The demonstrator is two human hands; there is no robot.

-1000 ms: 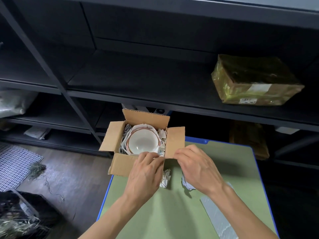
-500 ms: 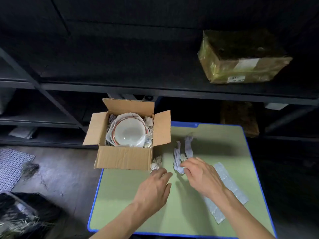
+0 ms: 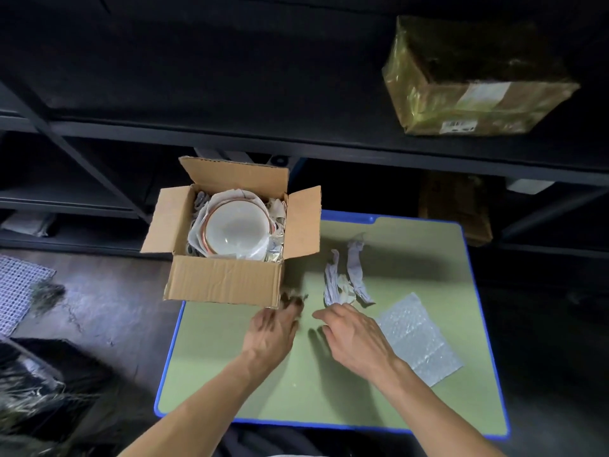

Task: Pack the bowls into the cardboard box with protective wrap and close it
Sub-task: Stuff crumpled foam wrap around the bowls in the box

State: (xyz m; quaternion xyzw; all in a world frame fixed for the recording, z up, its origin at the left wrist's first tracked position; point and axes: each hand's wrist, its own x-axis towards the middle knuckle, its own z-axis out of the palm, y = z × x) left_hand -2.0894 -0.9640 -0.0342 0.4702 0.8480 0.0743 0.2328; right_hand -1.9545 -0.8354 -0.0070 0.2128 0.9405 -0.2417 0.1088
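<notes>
The open cardboard box (image 3: pixel 224 285) stands on the table's far left corner with its flaps up. Inside it sits a white bowl (image 3: pixel 235 230) with an orange rim, packed round with crumpled paper wrap (image 3: pixel 276 209). My left hand (image 3: pixel 273 329) lies on the table just in front of the box's front right corner, its fingertips at a small blurred scrap (image 3: pixel 295 300). My right hand (image 3: pixel 354 331) hovers beside it, fingers loosely stretched toward twisted paper strips (image 3: pixel 344 280). Neither hand holds anything that I can see.
A sheet of bubble wrap (image 3: pixel 417 338) lies on the green table (image 3: pixel 230 374) to the right of my right hand. Dark shelving rises behind the table, with a taped parcel (image 3: pixel 468 80) on the upper right shelf. A dark bin stands on the floor at left.
Both hands have come off the box's front edge and back down to the table. The paper strips and the bubble wrap are now uncovered.
</notes>
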